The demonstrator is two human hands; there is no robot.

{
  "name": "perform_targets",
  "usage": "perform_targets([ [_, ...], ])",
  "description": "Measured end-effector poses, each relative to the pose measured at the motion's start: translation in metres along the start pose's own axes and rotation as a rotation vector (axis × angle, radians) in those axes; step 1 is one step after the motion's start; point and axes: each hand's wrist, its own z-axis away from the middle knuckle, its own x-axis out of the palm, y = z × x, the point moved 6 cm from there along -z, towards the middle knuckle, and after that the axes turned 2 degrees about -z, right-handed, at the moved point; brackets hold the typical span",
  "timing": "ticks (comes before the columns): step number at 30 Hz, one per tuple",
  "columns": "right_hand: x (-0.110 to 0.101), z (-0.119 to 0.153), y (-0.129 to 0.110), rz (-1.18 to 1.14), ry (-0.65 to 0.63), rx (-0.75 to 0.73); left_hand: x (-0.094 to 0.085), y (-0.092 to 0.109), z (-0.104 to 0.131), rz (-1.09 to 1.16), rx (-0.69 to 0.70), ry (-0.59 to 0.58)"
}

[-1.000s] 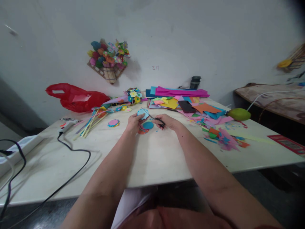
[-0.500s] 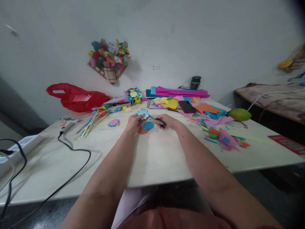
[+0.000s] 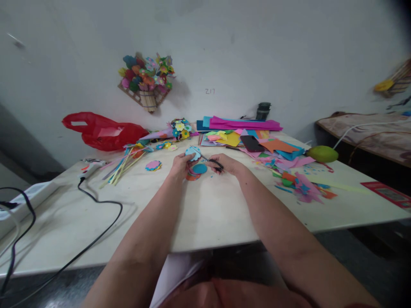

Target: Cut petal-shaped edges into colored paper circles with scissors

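Note:
My left hand (image 3: 182,166) pinches a light blue scalloped paper piece (image 3: 192,154) above the middle of the white table (image 3: 212,214). My right hand (image 3: 223,164) is closed round the black handles of a pair of scissors (image 3: 217,164), whose blades reach left over the light blue piece. Just below the hands lie a blue paper circle (image 3: 199,169) and an orange paper circle (image 3: 194,177), partly overlapping. To the left of my left hand rests a small stack of scalloped pieces (image 3: 153,165) with a pink one on top.
A red plastic bag (image 3: 107,132) and paper strips (image 3: 123,164) lie at the left. Coloured sheets, a dark phone (image 3: 252,143) and paper scraps (image 3: 305,186) spread over the right. A glue gun (image 3: 93,167) with its cable and a power strip (image 3: 27,201) are at far left.

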Motion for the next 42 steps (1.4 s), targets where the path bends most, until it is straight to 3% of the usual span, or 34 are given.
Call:
perform_targets([
  [42, -0.0036, -0.0033, 0.0016, -0.069, 0.11, -0.001, 0.0041, -0.0088, -0.0026, 0.055, 0.015, 0.079],
])
